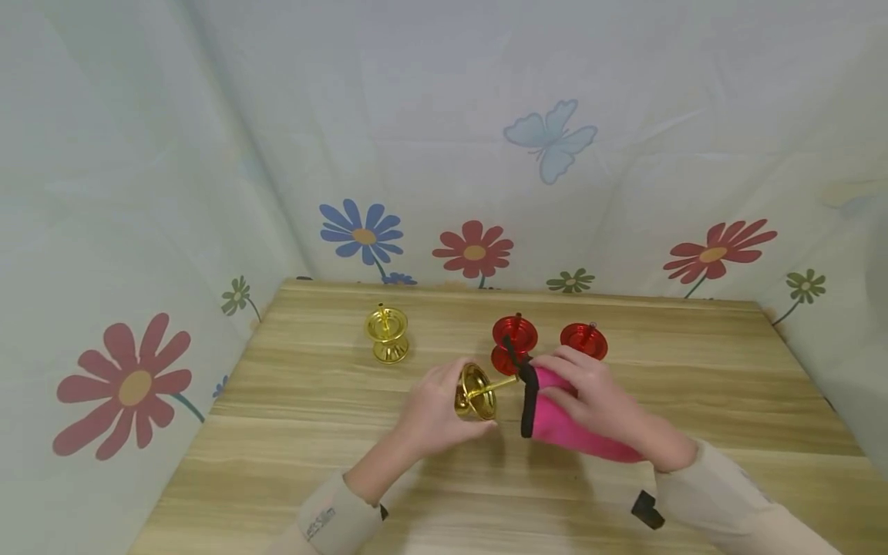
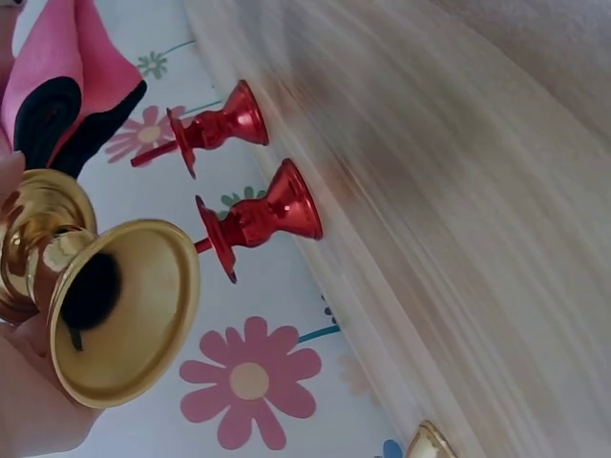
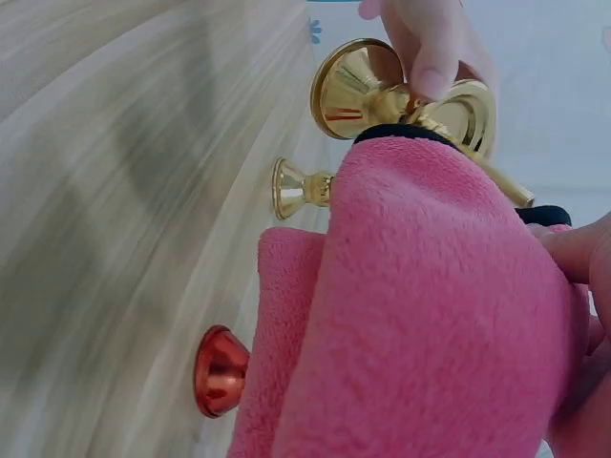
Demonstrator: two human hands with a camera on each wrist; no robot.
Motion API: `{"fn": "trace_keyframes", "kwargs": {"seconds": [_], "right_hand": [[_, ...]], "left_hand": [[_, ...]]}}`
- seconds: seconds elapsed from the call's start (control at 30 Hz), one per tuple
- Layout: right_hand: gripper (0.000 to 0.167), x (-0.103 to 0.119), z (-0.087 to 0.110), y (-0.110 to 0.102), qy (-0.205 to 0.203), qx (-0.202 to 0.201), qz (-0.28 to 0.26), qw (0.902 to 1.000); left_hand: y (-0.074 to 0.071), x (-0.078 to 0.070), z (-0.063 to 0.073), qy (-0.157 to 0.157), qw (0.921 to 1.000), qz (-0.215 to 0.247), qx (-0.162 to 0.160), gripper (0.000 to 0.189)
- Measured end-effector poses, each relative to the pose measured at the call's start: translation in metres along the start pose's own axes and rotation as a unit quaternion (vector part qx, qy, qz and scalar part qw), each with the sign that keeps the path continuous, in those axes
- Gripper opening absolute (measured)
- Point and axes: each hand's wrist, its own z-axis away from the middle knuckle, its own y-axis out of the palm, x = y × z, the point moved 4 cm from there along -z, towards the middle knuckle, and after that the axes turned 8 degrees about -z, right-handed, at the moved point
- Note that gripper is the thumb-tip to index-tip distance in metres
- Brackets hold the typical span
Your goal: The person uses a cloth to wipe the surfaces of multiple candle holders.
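Observation:
My left hand (image 1: 433,412) grips a shiny gold candle holder (image 1: 463,403), tilted so that its dish and thin centre spike face right. Its hollow, flared base (image 2: 158,315) shows in the left wrist view, dark inside. Just to the right, my right hand (image 1: 597,385) pinches a folded pink cloth (image 1: 572,426) with black edging between thumb and fingers. The tip of the spike is right by the cloth's black edge. In the right wrist view the fuzzy cloth (image 3: 430,305) hides part of the gold holder (image 3: 358,91).
A second gold holder (image 1: 388,327) stands upright at the back left of the wooden table (image 1: 291,432). Two red holders (image 1: 515,333) (image 1: 584,339) stand behind my right hand, partly covered by it and the cloth. A flowered curtain (image 1: 416,139) hangs beyond the table.

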Motion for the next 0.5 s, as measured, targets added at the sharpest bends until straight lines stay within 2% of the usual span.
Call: {"fn": "trace_keyframes", "kwargs": {"seconds": [0.1, 0.27, 0.5], "right_hand": [[0.037, -0.002, 0.003, -0.001, 0.023, -0.005, -0.012, 0.9997], [0.039, -0.001, 0.004, 0.004, 0.048, -0.007, -0.037, 0.9981], [0.036, 0.002, 0.005, 0.012, 0.073, -0.033, -0.121, 0.9894]], "left_hand": [[-0.001, 0.001, 0.001, -0.010, 0.9995, 0.029, -0.012, 0.080], [0.000, -0.004, 0.000, -0.008, 0.9971, 0.073, -0.020, 0.081], [0.003, -0.011, -0.002, -0.006, 0.9930, 0.114, -0.031, 0.080]]}}
